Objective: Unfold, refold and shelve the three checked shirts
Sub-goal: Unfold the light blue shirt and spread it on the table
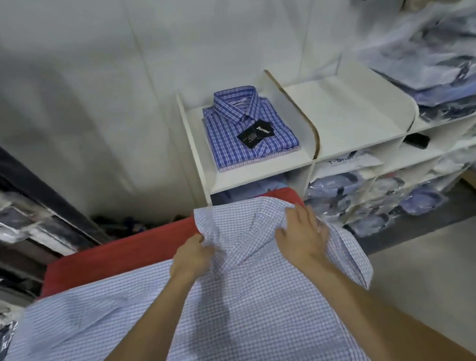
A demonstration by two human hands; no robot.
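1. A pale blue-and-white small-checked cotton shirt lies spread open under both hands, covering most of the red cloth-covered table; its collar end is bunched up between the hands.
2. Beyond the hands stands a white wooden shelf unit, its lower compartments packed with shirts in clear plastic bags.
3. On the shelf top, well beyond the left hand, sits a folded stack topped by a darker blue checked shirt with black paper tags; a pale folded shirt shows beneath it.
4. The right hand rests on the bunched fabric, fingers curled into a fold.
5. The left hand pinches a gather of the same shirt near the collar.
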